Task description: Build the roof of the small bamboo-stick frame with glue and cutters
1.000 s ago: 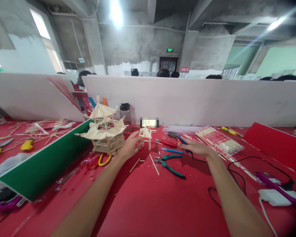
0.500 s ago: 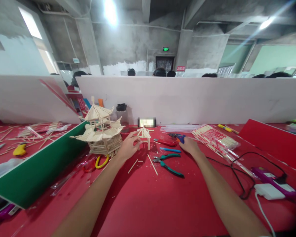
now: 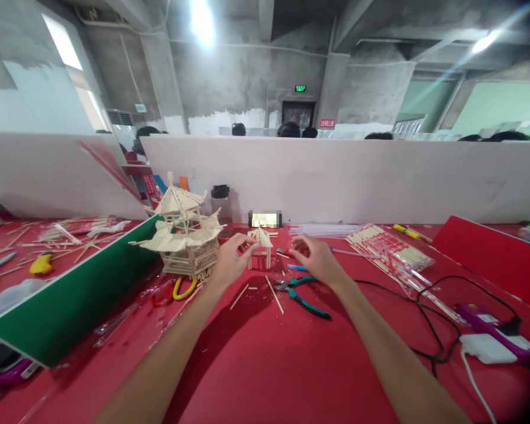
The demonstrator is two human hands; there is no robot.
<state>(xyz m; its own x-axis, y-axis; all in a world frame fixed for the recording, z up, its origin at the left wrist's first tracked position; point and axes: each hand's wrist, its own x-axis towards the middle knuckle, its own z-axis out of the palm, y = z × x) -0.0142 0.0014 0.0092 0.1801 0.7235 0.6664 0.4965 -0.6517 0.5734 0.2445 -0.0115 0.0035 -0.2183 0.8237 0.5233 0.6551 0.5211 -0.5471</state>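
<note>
A small pavilion model of wooden sticks (image 3: 261, 238) stands on thin legs on the red table. My left hand (image 3: 235, 259) is at its left side, thumb and fingertips closed at the edge of its roof. To the right of the model, apart from it, my right hand (image 3: 317, 258) hovers with fingers curved and apart, and I see nothing in it. Under and beside that hand lie a red-handled tool (image 3: 283, 252), a blue stick-like piece (image 3: 297, 268) and green-handled pliers (image 3: 308, 305). Loose sticks (image 3: 274, 294) lie in front of the model.
A larger stick pavilion (image 3: 188, 235) stands at left by a green board (image 3: 79, 288). Yellow-handled scissors (image 3: 184, 288) lie below it. Behind are a bottle (image 3: 221, 209) and a phone (image 3: 265, 219). At right are bagged sticks (image 3: 388, 247), cables and a purple power strip (image 3: 490, 327).
My right hand has left the blue-and-black tool at right and moved left toward the small pavilion. My left hand stays at the model's side. The view has shifted slightly.
</note>
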